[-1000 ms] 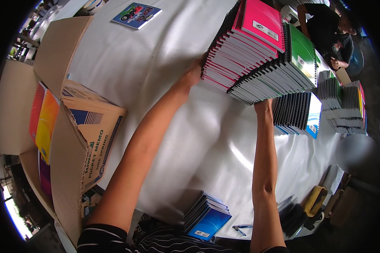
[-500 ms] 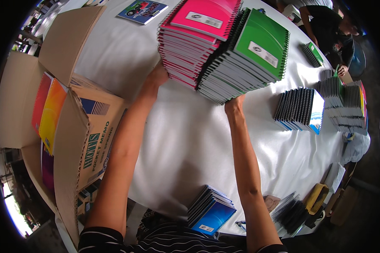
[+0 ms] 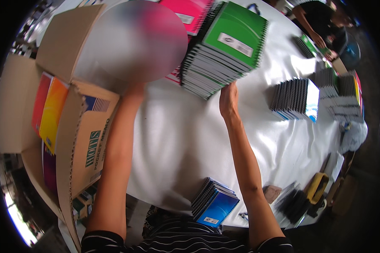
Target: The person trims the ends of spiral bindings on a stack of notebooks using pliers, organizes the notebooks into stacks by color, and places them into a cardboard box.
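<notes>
A tall stack of green spiral notebooks (image 3: pixel 236 36) stands beside a stack of pink spiral notebooks (image 3: pixel 188 12) at the far middle of the table. My right hand (image 3: pixel 229 98) grips the green stack low on its near right side, its fingertips hidden behind the notebooks. By the pink stack's near left side is my left hand (image 3: pixel 136 86); a round blurred patch covers its fingers and much of that stack, so its grip does not show. Close to my body lies a small pile of blue spiral notebooks (image 3: pixel 217 206).
An open cardboard box (image 3: pixel 86 139) with colourful notebooks stands left. At right are a blue-covered notebook stack (image 3: pixel 295 99), mixed stacks (image 3: pixel 342 97), a yellow-handled tool (image 3: pixel 316 187) and black spiral wires (image 3: pixel 293 202). Across the table, a person (image 3: pixel 318 25) handles green notebooks.
The pink and green stacks have shifted left and slightly away along with my hands. A blurred patch now covers my left fingers. The person across has moved a hand at the green notebooks.
</notes>
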The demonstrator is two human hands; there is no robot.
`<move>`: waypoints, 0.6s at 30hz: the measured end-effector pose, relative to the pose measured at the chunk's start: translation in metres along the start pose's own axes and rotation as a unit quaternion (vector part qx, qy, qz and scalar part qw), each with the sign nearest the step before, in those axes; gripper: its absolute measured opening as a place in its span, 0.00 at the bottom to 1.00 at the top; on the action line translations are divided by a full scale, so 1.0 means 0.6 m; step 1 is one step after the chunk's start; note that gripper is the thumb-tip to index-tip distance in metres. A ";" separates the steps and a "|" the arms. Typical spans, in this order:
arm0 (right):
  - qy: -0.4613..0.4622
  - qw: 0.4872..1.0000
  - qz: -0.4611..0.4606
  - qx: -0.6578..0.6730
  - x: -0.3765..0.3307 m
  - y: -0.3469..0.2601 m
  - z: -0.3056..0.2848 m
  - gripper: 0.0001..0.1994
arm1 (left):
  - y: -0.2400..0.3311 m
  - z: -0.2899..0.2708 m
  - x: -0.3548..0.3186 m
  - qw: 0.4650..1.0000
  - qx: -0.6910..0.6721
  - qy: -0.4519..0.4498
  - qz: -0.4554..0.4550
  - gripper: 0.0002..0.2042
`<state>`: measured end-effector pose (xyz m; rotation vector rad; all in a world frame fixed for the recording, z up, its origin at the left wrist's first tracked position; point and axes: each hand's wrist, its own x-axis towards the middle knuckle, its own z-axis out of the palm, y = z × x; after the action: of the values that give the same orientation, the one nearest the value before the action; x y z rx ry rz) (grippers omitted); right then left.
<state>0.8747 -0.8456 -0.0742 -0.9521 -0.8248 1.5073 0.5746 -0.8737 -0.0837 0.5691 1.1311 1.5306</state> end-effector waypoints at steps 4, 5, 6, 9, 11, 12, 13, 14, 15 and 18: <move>0.061 0.988 0.049 -0.131 -0.140 -0.069 -0.081 0.28 | -0.002 -0.024 -0.029 0.997 -0.033 0.071 0.020 0.26; 0.076 0.985 0.052 -0.143 -0.174 -0.086 -0.130 0.25 | 0.000 -0.029 -0.066 0.994 -0.010 0.097 0.049 0.26; 0.158 0.976 0.024 -0.150 -0.212 -0.102 -0.190 0.22 | -0.019 -0.010 -0.112 0.990 0.030 0.114 0.076 0.27; 0.298 0.938 -0.067 -0.164 -0.247 -0.167 -0.389 0.18 | -0.042 0.081 -0.273 0.972 0.110 0.172 0.112 0.26; 0.298 0.927 -0.128 -0.188 -0.199 -0.227 -0.470 0.22 | -0.074 0.139 -0.361 0.942 0.280 0.122 0.137 0.23; 0.261 0.945 -0.115 -0.158 -0.165 -0.247 -0.482 0.23 | -0.088 0.183 -0.374 0.950 0.281 0.039 0.128 0.22; 0.223 0.961 -0.103 -0.127 -0.126 -0.267 -0.491 0.25 | -0.100 0.236 -0.378 0.951 0.280 -0.045 0.121 0.21; 0.185 0.970 -0.109 -0.113 -0.084 -0.275 -0.519 0.27 | -0.116 0.295 -0.370 0.945 0.273 -0.138 0.112 0.21; 0.137 0.979 -0.112 -0.097 -0.040 -0.273 -0.532 0.28 | -0.133 0.341 -0.349 0.947 0.243 -0.190 0.089 0.22; 0.129 0.950 -0.058 -0.279 0.039 -0.249 -0.485 0.27 | -0.195 0.449 -0.245 0.944 0.239 -0.228 0.002 0.27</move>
<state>1.1997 -0.8019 -0.0691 -1.4522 -1.1183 1.0283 0.8963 -0.9220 -0.0396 1.1870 1.1280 1.0390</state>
